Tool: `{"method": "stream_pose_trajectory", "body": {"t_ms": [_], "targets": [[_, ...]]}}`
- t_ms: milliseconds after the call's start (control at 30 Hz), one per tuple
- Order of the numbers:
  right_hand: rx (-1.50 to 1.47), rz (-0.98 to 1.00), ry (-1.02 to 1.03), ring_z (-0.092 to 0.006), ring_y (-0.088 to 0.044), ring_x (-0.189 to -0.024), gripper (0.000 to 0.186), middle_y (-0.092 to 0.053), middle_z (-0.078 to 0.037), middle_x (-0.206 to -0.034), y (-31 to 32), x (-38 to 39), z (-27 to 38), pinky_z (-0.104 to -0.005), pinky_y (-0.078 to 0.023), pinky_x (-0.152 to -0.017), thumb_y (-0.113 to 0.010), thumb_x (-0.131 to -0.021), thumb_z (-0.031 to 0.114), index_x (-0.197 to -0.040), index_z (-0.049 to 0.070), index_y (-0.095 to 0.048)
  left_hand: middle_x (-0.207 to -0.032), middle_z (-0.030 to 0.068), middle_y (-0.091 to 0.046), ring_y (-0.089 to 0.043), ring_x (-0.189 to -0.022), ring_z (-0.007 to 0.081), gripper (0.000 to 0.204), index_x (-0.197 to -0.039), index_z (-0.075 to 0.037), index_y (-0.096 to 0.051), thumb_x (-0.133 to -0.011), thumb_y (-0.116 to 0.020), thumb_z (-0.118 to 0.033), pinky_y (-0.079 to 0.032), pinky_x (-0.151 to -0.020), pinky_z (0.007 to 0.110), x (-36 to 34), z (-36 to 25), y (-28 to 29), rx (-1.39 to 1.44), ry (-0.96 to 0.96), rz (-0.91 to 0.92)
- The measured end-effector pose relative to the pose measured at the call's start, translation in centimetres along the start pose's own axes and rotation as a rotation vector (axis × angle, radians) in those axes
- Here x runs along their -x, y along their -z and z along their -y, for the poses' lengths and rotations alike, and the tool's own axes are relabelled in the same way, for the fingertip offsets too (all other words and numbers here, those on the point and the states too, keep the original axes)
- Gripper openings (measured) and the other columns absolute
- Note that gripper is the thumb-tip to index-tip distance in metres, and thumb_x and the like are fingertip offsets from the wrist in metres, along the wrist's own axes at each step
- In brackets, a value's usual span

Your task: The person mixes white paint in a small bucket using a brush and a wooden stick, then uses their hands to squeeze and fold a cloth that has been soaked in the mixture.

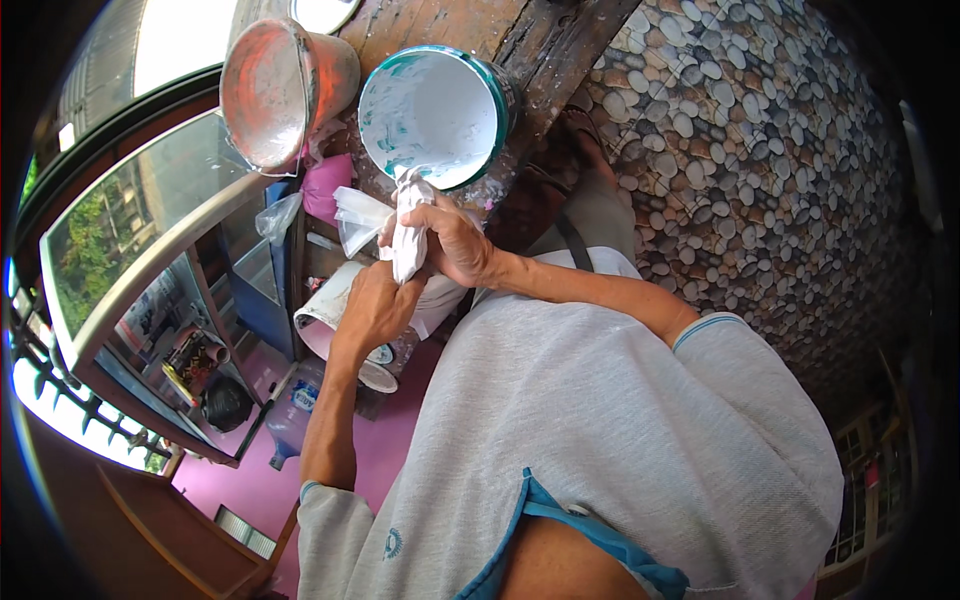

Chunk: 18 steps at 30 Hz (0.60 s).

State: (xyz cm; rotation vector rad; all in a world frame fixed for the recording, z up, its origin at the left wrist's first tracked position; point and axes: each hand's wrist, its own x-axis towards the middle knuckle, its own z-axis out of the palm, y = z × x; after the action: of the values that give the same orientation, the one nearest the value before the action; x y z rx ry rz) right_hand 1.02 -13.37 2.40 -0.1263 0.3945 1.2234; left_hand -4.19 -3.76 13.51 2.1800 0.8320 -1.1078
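Note:
Both my hands are closed around a white, crumpled plastic bag (409,235), smeared or filled with something white. Its clear, flared end sticks out to the left. My left hand (378,303) grips it low down, while my right hand (452,240) wraps around it from the right, thumb on top. Just beyond my hands stands a teal-rimmed bucket (440,110), its inside coated with white paint or paste. A white tub (335,300) lies tilted beside my left wrist, partly behind my forearm.
An orange bucket (290,95), greyed inside, stands at the far left of the wooden table (430,22). Near it are a pink bag (328,188) and a clear plastic bag (277,218). A large water bottle (296,412) is on the pink floor (235,478). A pebble-patterned surface (740,150) spreads along the right.

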Motion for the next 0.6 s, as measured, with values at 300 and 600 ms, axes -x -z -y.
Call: {"method": "stream_pose_trajectory", "body": {"t_ms": [300,600], "targets": [[0.425,-0.034,0.158,-0.0114,-0.056,-0.096,0.041,-0.057,-0.007,-0.102,0.8,0.0,0.0,-0.0276,-0.047,-0.086,-0.057,-0.093,0.023,-0.123,0.001,-0.042,-0.075,0.0293,-0.061,-0.058,-0.074,0.0473,0.027,-0.086,0.005,-0.061,-0.083,-0.054,-0.021,-0.043,-0.070,0.051,-0.1,0.1,0.1,0.043,0.007,0.001],[0.536,-0.041,0.147,-0.0056,-0.057,-0.087,0.036,-0.062,-0.001,-0.097,0.1,0.9,0.8,-0.0230,-0.048,-0.079,-0.062,-0.092,0.028,-0.114,0.001,-0.055,-0.076,0.0283,-0.061,-0.058,-0.076,0.0470,0.027,-0.089,0.004,-0.061,-0.083,-0.055,-0.021,-0.043,-0.071,0.052,0.9,-0.1,0.4,0.022,0.013,0.007]]}}
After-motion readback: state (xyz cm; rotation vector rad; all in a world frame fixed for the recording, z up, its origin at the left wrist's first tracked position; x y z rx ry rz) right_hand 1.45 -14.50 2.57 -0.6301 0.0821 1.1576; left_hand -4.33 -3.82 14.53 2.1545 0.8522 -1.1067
